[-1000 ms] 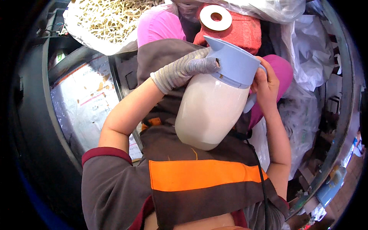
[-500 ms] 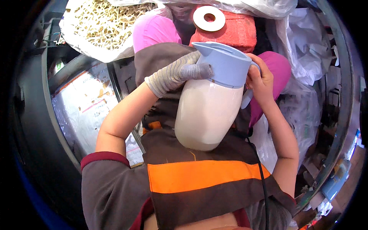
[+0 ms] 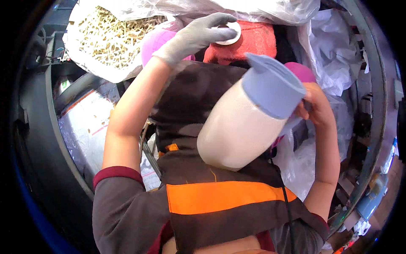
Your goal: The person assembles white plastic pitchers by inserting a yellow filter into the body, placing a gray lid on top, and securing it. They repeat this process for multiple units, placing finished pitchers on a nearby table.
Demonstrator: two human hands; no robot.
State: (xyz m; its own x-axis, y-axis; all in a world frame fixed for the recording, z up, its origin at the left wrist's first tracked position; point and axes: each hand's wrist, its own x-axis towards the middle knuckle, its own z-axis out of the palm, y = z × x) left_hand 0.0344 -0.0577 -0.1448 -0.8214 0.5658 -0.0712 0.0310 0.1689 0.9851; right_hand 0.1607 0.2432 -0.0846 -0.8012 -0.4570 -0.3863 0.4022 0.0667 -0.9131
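A vacuum jug (image 3: 241,127) with a cream body and a blue-grey top and spout leans to the right over my lap. My right hand (image 3: 316,103), bare, is closed at the jug's handle side; the handle itself is mostly hidden. My left hand (image 3: 201,36), in a grey knit glove, reaches over a white ring-shaped roll (image 3: 233,39), perhaps tape. Its fingers are apart above the roll's hole, and whether they touch it I cannot tell. The roll lies on a folded red cloth (image 3: 258,40) beyond my knees.
A white sack (image 3: 76,53) of pale shredded strips stands at the far left. Clear and white plastic bags (image 3: 334,46) lie along the far and right sides. Printed sheeting (image 3: 86,122) is at the left, inside a dark frame (image 3: 374,106). A black cord (image 3: 289,211) crosses my apron.
My left hand has let go of the jug's top and moved up and away to the white roll. The jug has tipped further right in my right hand.
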